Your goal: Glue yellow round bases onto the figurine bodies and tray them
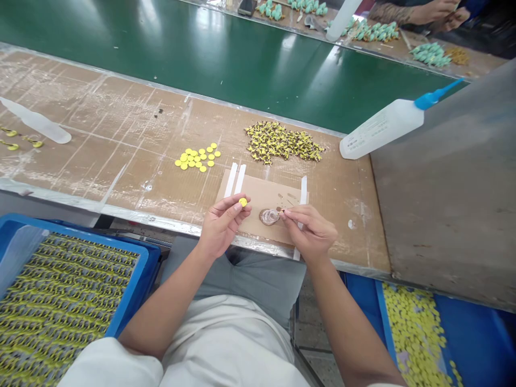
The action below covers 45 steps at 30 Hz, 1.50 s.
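Between the thumb and fingers of my left hand (223,223) is a yellow disc (242,202), its round face turned up. My right hand (309,228) pinches a small yellow and dark piece (281,212) at the edge of a glossy blob of glue (269,216). The blob lies on a cardboard sheet (258,186) held by white tape strips. Beyond it sits a heap of small yellow and dark pieces (282,142). Several loose yellow discs (193,158) lie to the left of that heap.
A white squeeze bottle with a blue nozzle (382,129) leans against a metal panel (447,188) at right. Blue trays with yellow pieces (68,306) and discs (415,328) flank me. Past the green belt (181,59), a co-worker's hands (439,13) are near turquoise pieces.
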Available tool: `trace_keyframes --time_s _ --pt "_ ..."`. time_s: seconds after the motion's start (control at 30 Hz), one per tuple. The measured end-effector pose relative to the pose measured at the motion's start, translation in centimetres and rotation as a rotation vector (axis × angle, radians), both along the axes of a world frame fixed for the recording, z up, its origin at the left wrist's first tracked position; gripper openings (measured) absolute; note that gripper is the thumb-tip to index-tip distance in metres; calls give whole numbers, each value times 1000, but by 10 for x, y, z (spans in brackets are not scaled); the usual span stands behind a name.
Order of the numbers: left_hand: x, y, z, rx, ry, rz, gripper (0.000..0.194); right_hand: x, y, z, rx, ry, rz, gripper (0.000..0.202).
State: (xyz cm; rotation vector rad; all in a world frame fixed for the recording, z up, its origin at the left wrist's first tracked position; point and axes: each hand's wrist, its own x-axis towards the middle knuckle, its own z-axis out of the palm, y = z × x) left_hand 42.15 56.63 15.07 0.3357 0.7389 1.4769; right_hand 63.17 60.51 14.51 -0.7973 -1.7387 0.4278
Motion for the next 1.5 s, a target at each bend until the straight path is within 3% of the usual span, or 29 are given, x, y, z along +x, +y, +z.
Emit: trace_keyframes --time_s 0.27,0.5,0.63,0.77,0.97,1.2,1.5 --pt "0 -2 1 -24 23 14 29 0 -2 -3 -83 53 -45 4" --pt "1 -7 1 -16 23 9 27 -2 -9 1 -328 306 -159 28" --pt "8 -18 8 -42 -12 -4 26 -2 -15 18 -450 349 -117 17" --pt "19 -30 21 -36 -39 -75 25 -9 -30 45 -526 416 -43 16" --pt "29 -40 34 -6 -10 -97 25 -32 -56 74 -451 463 54 10" --pt "34 -43 39 1 43 -83 27 -46 -64 65 -519 494 120 12" --pt "35 -46 41 1 41 -80 27 -46 -64 67 -479 441 48 7"
